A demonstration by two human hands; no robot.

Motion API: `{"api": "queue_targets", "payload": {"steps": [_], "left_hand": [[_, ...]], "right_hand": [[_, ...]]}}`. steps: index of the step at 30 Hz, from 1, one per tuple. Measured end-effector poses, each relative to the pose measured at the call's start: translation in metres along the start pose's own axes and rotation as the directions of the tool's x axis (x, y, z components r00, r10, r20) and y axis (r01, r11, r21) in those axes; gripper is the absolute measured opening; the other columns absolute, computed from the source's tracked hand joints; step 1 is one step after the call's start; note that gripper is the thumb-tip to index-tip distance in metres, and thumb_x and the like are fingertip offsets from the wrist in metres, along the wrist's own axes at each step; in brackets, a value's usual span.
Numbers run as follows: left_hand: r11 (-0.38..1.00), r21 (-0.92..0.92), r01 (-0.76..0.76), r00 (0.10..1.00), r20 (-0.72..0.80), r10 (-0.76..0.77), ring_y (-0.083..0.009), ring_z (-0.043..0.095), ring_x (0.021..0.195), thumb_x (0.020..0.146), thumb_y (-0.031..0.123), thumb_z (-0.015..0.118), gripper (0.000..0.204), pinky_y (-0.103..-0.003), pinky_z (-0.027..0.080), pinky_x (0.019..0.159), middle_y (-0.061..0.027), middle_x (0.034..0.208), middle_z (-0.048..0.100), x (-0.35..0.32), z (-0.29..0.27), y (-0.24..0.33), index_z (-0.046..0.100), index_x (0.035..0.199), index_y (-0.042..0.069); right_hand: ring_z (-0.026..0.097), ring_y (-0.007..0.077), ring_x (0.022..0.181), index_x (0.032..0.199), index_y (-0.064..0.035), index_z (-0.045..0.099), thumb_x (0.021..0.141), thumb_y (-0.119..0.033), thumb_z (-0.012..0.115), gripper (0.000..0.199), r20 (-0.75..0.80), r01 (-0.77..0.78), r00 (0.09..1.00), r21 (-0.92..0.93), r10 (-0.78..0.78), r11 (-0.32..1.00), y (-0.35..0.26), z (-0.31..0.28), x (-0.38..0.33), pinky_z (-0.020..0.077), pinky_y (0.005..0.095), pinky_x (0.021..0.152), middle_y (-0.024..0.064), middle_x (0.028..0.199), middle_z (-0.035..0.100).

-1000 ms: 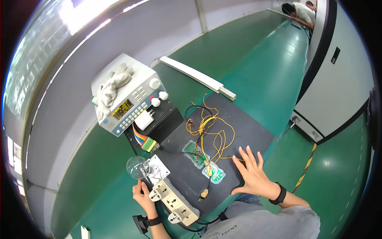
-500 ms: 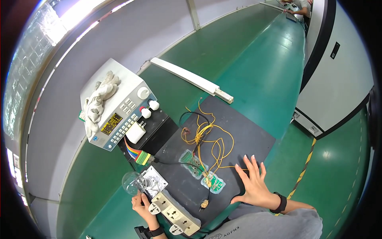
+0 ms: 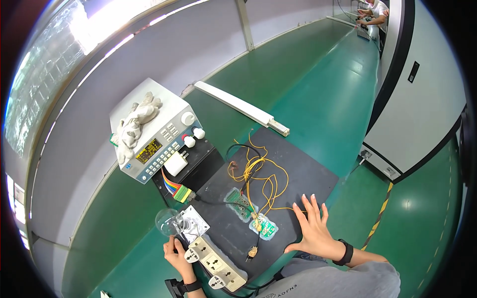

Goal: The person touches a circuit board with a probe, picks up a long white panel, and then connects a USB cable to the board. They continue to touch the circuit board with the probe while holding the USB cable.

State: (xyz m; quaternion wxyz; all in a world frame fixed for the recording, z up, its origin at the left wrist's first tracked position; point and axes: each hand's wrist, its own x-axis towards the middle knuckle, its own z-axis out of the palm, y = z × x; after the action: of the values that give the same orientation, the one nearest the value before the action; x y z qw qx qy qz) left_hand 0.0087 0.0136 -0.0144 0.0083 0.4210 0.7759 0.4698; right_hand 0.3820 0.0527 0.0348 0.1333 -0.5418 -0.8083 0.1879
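My left hand (image 3: pixel 178 256) is at the lower left with its fingers curled, just below a clear glass bulb (image 3: pixel 169 221) and beside a white square lamp base (image 3: pixel 195 226). Whatever its fingertips pinch, if anything, is hidden. Close by lies a cream power strip (image 3: pixel 217 263) with white plug adapters in it. Spread wide, my right hand (image 3: pixel 318 233) is over the right edge of a dark grey board (image 3: pixel 298 164), holding nothing. One strand of the yellow wires (image 3: pixel 272 184) runs toward its fingers. Between my hands are two green circuit boards, one darker (image 3: pixel 238 202) and one lighter (image 3: pixel 266 227).
A bench power supply (image 3: pixel 154 134) with a grey cloth (image 3: pixel 139 119) on top stands at the left. A white charger (image 3: pixel 176 163) and rainbow ribbon cable (image 3: pixel 171 185) sit by it. A long white bar (image 3: pixel 233 103) lies behind the board. A person (image 3: pixel 377 12) works far right, beyond a cabinet (image 3: pixel 422 89).
The view has shifted slightly, so the instrument appears a little lower and to the right. Both hands keep nearly the same pose and place; nothing is picked up or let go.
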Motion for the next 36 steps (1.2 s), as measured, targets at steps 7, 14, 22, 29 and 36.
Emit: {"api": "queue_targets", "payload": {"steps": [7, 14, 22, 29, 36], "left_hand": [[0.993, -0.111, 0.049, 0.998, 0.036, -0.046, -0.0133, 0.044, 0.065, 0.086, 0.008, 0.058, 0.026, -0.028, 0.039, 0.061, -0.005, 0.075, 0.048, 0.0, -0.004, -0.003, 0.063, 0.108, -0.005], [0.982, -0.187, 0.009, 1.0, -0.013, -0.012, -0.0137, 0.046, 0.069, 0.087, 0.007, 0.056, 0.02, -0.028, 0.039, 0.063, -0.0059, 0.078, 0.052, -0.003, -0.003, 0.005, 0.064, 0.101, -0.005], [0.976, -0.215, -0.041, 0.995, 0.077, 0.059, -0.0156, 0.049, 0.072, 0.087, 0.006, 0.054, 0.017, -0.028, 0.04, 0.066, -0.0069, 0.08, 0.053, -0.004, -0.006, 0.005, 0.064, 0.097, -0.004], [0.973, -0.229, 0.02, 0.992, 0.126, 0.009, -0.016, 0.049, 0.072, 0.088, 0.005, 0.054, 0.016, -0.028, 0.04, 0.067, -0.0069, 0.08, 0.054, -0.006, -0.01, 0.011, 0.064, 0.096, -0.005], [0.977, -0.214, 0.02, 0.991, 0.135, 0.009, -0.0173, 0.05, 0.072, 0.087, 0.005, 0.054, 0.015, -0.03, 0.04, 0.067, -0.0073, 0.079, 0.053, -0.005, -0.01, 0.011, 0.064, 0.095, -0.004]], "right_hand": [[0.015, 0.0452, 0.136, 0.139, 0.0001, 0.03, 0.06, -0.062, 0.073, 0.109, -0.024, 0.192, 0.981, -0.072, -0.194, 0.979, -0.018, -0.024, 0.019, 0.0101, 0.064, 0.103, 0.0277, 0.143, 0.023], [0.056, 0.0199, 0.072, 0.08, -0.0065, 0.063, 0.078, -0.02, 0.07, 0.016, -0.481, 0.396, 0.832, 0.168, -0.276, 0.903, -0.037, 0.007, 0.04, 0.0347, 0.0334, 0.071, 0.0022, 0.076, 0.061], [0.049, 0.0215, 0.051, 0.057, -0.0073, 0.052, 0.084, -0.024, 0.064, 0.034, -0.456, 0.348, 0.846, 0.077, -0.277, 0.934, -0.027, 0.039, 0.038, 0.0349, 0.0326, 0.051, 0.0042, 0.054, 0.048], [0.051, 0.022, 0.05, 0.057, -0.0064, 0.055, 0.084, -0.022, 0.064, 0.032, -0.412, 0.345, 0.867, 0.093, -0.28, 0.934, -0.026, 0.039, 0.039, 0.0374, 0.0325, 0.051, 0.0047, 0.054, 0.052], [0.05, 0.0223, 0.047, 0.055, -0.006, 0.055, 0.084, -0.021, 0.063, 0.033, -0.401, 0.317, 0.879, 0.088, -0.258, 0.944, -0.029, 0.038, 0.041, 0.0377, 0.0322, 0.05, 0.005, 0.052, 0.052]]}}
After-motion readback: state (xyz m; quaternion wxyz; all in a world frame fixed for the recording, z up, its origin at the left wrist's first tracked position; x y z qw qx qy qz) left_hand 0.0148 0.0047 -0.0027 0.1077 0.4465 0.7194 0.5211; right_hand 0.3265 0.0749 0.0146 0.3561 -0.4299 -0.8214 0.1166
